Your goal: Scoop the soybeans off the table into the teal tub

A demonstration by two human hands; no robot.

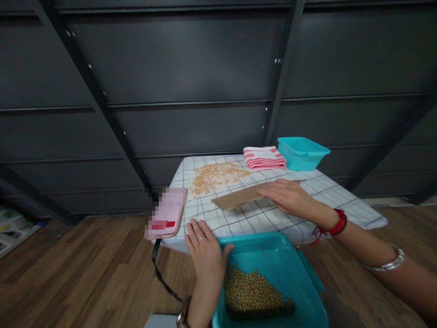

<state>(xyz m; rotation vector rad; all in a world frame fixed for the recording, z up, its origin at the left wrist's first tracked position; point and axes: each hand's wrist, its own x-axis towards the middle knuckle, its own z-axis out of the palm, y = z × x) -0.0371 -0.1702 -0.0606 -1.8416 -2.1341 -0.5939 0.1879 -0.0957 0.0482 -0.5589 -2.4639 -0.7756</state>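
Observation:
My right hand (285,195) is closed on a strip of cardboard (235,199), which stands slanted on its long edge over the checked tablecloth (201,218). Beyond the strip, soybeans (215,175) lie scattered in a loose patch on the cloth. My left hand (206,250) lies with fingers stretched out on the near edge of the table, its thumb at the rim of a teal basin (273,255). Inside that basin, a heap of soybeans (252,291) has gathered toward the left and near side.
A phone (167,212) with a black cord lies at the table's left edge. At the back right are a folded pink-and-white towel (263,157) and a smaller turquoise basket (302,155). A dark panelled wall (191,59) rises behind the table.

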